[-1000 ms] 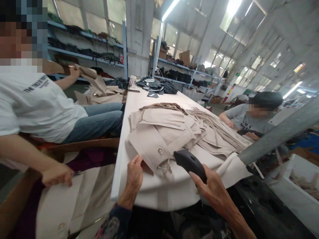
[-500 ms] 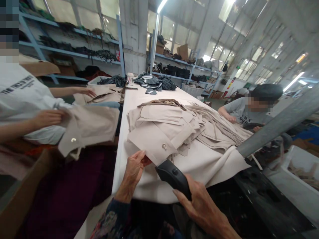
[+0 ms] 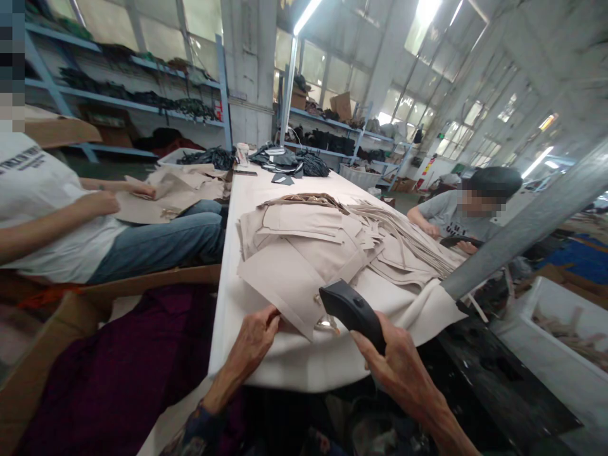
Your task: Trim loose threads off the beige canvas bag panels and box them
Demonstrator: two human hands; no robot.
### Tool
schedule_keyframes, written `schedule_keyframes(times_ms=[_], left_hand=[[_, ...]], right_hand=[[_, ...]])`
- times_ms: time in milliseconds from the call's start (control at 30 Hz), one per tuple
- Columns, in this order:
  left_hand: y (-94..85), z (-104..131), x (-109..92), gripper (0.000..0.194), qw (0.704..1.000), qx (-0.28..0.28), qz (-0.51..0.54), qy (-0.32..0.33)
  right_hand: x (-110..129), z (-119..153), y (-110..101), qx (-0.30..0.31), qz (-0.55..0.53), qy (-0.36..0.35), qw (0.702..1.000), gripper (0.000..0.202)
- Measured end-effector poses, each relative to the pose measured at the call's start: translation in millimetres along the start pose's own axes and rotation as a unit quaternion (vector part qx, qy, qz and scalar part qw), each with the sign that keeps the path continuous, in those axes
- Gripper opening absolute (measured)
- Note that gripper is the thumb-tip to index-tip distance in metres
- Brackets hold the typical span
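Note:
On the white-covered table lies a pile of cut beige sheet pieces. The uppermost beige piece reaches toward me, its front corner hanging lower. My left hand is closed in a pinch on its near left edge. A small shiny metal fitting shows beside that piece's front corner. My right hand is wrapped round a black curved hand-held tool, whose exact kind I cannot make out. The tool's blunt front end is just above the fitting and partly covers the view of it.
Beige strips run along the table's right side. A slanted metal post stands right, near a white bin. One co-worker sits behind it; another handles beige pieces at left. A cardboard box holds purple cloth.
The black tool has risen slightly and moved right, off the beige piece's corner. The piece has tilted, and its fitting now sits nearer the tool. The left co-worker's piece has moved back onto the lap.

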State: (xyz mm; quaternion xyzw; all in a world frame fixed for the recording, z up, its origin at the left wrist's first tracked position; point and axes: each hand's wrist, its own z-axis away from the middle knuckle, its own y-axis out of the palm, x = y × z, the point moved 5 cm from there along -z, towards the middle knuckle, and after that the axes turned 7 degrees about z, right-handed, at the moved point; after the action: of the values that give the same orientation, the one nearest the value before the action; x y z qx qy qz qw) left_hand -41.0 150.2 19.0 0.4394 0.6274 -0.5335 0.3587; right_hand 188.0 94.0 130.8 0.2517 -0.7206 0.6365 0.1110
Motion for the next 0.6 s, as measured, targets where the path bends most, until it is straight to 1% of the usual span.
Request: schedule_keyframes(times_ms=[33,67,133,167,233,267,300,333,367,433,467,500,533,600], left_hand=[[-4.4,1,-4,0.017,0.993,-0.015,-0.107,0.054],[-8.3,1,-7,0.016,0.973,-0.036,-0.202,0.103],[-14.1,-1,-13,0.012,0.92,-0.074,-0.342,0.176],[-15.7,-2,-15,0.013,0.894,-0.085,-0.388,0.208],[-18.2,-7,-22,0.02,0.853,-0.106,-0.434,0.269],[-18.8,-10,-27,0.021,0.84,-0.111,-0.437,0.302],[-18.3,-12,-32,0.021,0.832,-0.105,-0.43,0.336],[-16.2,-14,-37,0.022,0.827,-0.083,-0.414,0.371],[-12.5,-16,-42,0.026,0.824,-0.046,-0.393,0.406],[-1.8,-18,-50,0.038,0.814,0.052,-0.349,0.461],[4.0,-19,-54,0.039,0.809,0.096,-0.334,0.474],[9.7,-20,-57,0.038,0.805,0.13,-0.325,0.478],[15.0,-22,-60,0.035,0.806,0.151,-0.326,0.471],[24.2,-29,-65,0.028,0.817,0.161,-0.351,0.429]], right_hand=[[-5,2,-2,-0.007,0.005,0.007,1.0,0.029],[-10,4,-3,-0.012,0.01,0.013,1.0,0.03],[-20,9,-2,-0.014,0.015,0.025,0.999,0.031],[-24,11,-1,-0.011,0.013,0.031,0.999,0.032],[-31,15,3,-0.001,0.008,0.043,0.999,0.034],[-33,16,4,0.003,0.005,0.047,0.999,0.035],[-35,18,5,0.004,0.002,0.051,0.999,0.035],[-36,19,5,0.006,0.0,0.055,0.998,0.035],[-38,20,5,0.007,-0.002,0.06,0.998,0.035],[-39,22,2,0.009,-0.006,0.069,0.998,0.035],[-40,23,0,0.008,-0.007,0.072,0.997,0.036],[-40,24,-2,0.006,-0.008,0.072,0.997,0.036],[-40,25,-6,0.0,-0.008,0.07,0.998,0.036],[-40,27,-15,-0.017,-0.008,0.065,0.998,0.035]])
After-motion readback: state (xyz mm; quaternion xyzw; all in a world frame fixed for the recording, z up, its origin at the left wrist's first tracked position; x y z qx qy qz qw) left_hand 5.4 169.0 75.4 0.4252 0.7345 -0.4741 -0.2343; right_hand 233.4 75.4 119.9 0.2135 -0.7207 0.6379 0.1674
